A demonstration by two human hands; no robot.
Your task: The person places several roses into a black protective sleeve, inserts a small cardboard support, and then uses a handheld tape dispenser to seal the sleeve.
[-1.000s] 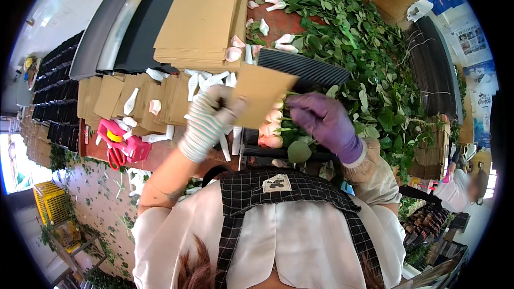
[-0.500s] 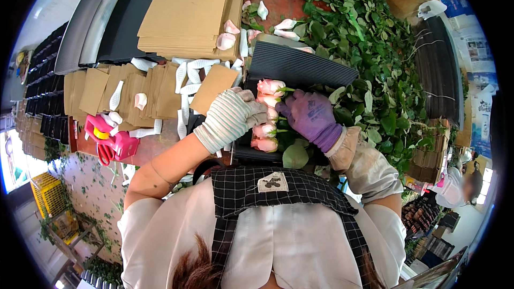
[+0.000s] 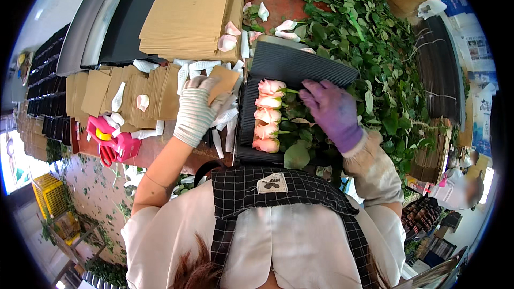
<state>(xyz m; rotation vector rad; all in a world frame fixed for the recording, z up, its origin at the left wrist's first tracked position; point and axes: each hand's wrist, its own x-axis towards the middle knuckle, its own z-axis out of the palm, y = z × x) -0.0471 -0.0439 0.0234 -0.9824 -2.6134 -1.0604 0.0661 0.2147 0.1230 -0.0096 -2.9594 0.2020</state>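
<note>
A column of several pale pink roses lies on black corrugated sheeting, heads to the left and stems to the right. My left hand, in a white striped glove, is left of the roses. Its fingers and thumb close on a small brown cardboard piece above some white foam nets. My right hand, in a purple glove, is right of the roses with its fingers apart. Its fingertips are close to the top rose's stem, and nothing shows in its grasp.
Cut leafy stems are heaped along the right. Large cardboard sheets are stacked at the far left, with smaller cardboard pieces nearer. A pink tape dispenser and red-handled scissors are at the left table edge.
My left hand has left the roses and moved left onto the small cardboard piece, which is now tilted. My right hand has drawn back to the right, its fingers spreading; all the rose heads now show.
</note>
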